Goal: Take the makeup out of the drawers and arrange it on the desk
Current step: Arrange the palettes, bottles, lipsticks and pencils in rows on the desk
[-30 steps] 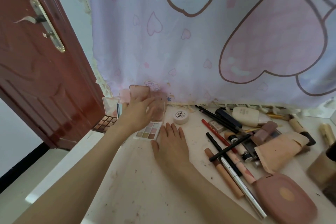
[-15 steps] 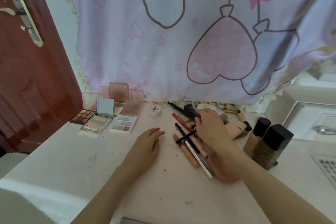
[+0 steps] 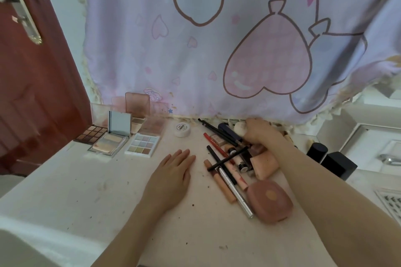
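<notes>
Heart-print curtain (image 3: 217, 50) hangs across the back, hem brushing the far edge of the desk (image 3: 86, 201); red door (image 3: 32, 93) at left. Desk is pale, speckled, and carries all the makeup visible here; no drawer in view.

Far left: open palettes (image 3: 121, 136) lined up side by side, lids propped against the curtain, looks like the sorted part, shades on show. Right of centre: unsorted pile (image 3: 230, 158) of pencils, tubes and sticks crossing one another, pink compact (image 3: 270, 200) at its near end, two dark-capped bottles (image 3: 329, 158) standing beyond the right forearm. Small white jar (image 3: 182, 129) sits alone between palettes and pile.

Left hand (image 3: 173, 171) lies flat on bare desk, fingers straight, holding nothing, probably just bracing. Right hand (image 3: 258, 132) reaches to the back of the pile, fingers curled around a pale white tube (image 3: 239, 128) near the curtain hem; grip seems closed on it, though fingertips are hidden. Likely picking it out to place separately.
</notes>
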A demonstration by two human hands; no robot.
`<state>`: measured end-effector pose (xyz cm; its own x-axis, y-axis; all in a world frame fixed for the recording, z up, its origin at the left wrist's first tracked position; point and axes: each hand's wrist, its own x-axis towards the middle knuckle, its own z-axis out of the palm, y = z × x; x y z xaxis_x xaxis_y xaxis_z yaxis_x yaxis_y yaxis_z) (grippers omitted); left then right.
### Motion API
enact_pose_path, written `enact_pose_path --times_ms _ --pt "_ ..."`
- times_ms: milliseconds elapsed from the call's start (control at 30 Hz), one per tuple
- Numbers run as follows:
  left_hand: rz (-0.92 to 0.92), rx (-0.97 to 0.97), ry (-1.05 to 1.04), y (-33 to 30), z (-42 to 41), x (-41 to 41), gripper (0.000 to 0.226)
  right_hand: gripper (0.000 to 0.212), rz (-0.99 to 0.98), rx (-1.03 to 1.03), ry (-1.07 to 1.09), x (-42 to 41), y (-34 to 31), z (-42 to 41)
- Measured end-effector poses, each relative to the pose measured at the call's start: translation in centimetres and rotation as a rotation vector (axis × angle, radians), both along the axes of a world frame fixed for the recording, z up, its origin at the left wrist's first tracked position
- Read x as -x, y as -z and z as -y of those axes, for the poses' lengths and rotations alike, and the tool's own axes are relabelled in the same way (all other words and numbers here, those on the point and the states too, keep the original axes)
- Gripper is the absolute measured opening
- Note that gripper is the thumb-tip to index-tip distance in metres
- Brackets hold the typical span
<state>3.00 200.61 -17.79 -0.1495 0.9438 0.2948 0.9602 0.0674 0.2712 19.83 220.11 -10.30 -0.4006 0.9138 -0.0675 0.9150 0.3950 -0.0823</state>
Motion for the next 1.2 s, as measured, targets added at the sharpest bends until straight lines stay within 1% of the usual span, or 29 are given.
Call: enact_pose_path --times_ms 100,267,367,433,500,567,600,667,700,733,767,867,900,933,1000,1067,1100,1133,1200 --pt "-0.006 0.003 -0.008 0.1 -0.1 0.1 0.045 0.043 0.026 0.001 -0.039 0.3 0.3 -1.0" --pt "-0.003 -0.015 -0.011 0.2 -0.1 0.2 0.044 0.053 0.071 -0.051 -0.084 0.3 0.0 -1.8" --pt "0.008 -0.017 -0.013 0.2 -0.2 0.3 0.044 0.058 0.007 -0.069 -0.09 0.6 -0.5 -1.6" --pt "0.027 -0.022 -0.013 0.2 -0.3 0.3 0.042 0.068 -0.107 -0.058 -0.086 1.0 -1.2 -1.1" --pt "0.045 -0.027 -0.014 0.1 -0.3 0.3 0.041 0.079 -0.338 -0.026 -0.059 1.3 -2.1 0.1" --pt "0.069 -0.028 -0.015 0.2 -0.3 0.3 0.04 0.079 -0.697 0.068 0.025 1.7 -3.0 2.0" --pt "0.085 -0.023 -0.015 0.2 -0.3 0.3 0.04 0.076 -0.914 0.188 0.096 1.8 -3.5 3.2" --pt "0.136 -0.014 -0.021 0.0 -0.3 0.4 0.04 0.067 -1.348 0.575 0.2 1.7 -4.2 6.0" --pt "0.179 -0.02 -0.03 -0.2 -0.2 0.4 0.04 0.059 -1.506 0.763 0.216 1.5 -4.2 7.4" --pt "0.237 -0.031 -0.039 -0.5 0.0 0.3 0.039 0.052 -1.608 0.894 0.219 1.2 -3.9 8.8" --pt "0.314 -0.044 -0.045 -0.8 0.2 0.3 0.037 0.048 -1.667 0.969 0.231 1.0 -3.5 10.2" --pt "0.641 -0.167 -0.013 -2.3 1.2 -0.8 0.032 0.052 -1.793 1.1 0.308 0.6 -1.9 13.6" --pt "0.684 -0.237 0.025 -3.0 1.7 -1.4 0.034 0.05 -1.814 1.132 0.345 0.4 -1.5 14.5" --pt "0.662 -0.304 0.076 -3.9 2.2 -2.1 0.038 0.046 -1.823 1.156 0.377 0.2 -1.2 15.3" --pt "0.521 -0.381 0.169 -5.4 2.9 -3.3 0.043 0.037 -1.859 1.201 0.409 -0.5 -0.9 16.4" --pt "0.34 -0.403 0.202 -6.7 3.5 -4.2 0.03 0.024 -1.913 1.237 0.416 -1.3 -1.1 17.2" --pt "0.277 -0.415 0.203 -7.2 3.8 -4.4 0.024 0.021 -1.909 1.245 0.411 -1.6 -1.3 17.6" --pt "0.243 -0.42 0.198 -7.7 4.1 -4.5 0.022 0.023 -1.862 1.245 0.394 -1.9 -1.6 18.0" --pt "0.204 -0.421 0.214 -8.6 4.7 -4.6 0.026 0.033 -1.691 1.28 0.301 -2.6 -2.0 18.3"
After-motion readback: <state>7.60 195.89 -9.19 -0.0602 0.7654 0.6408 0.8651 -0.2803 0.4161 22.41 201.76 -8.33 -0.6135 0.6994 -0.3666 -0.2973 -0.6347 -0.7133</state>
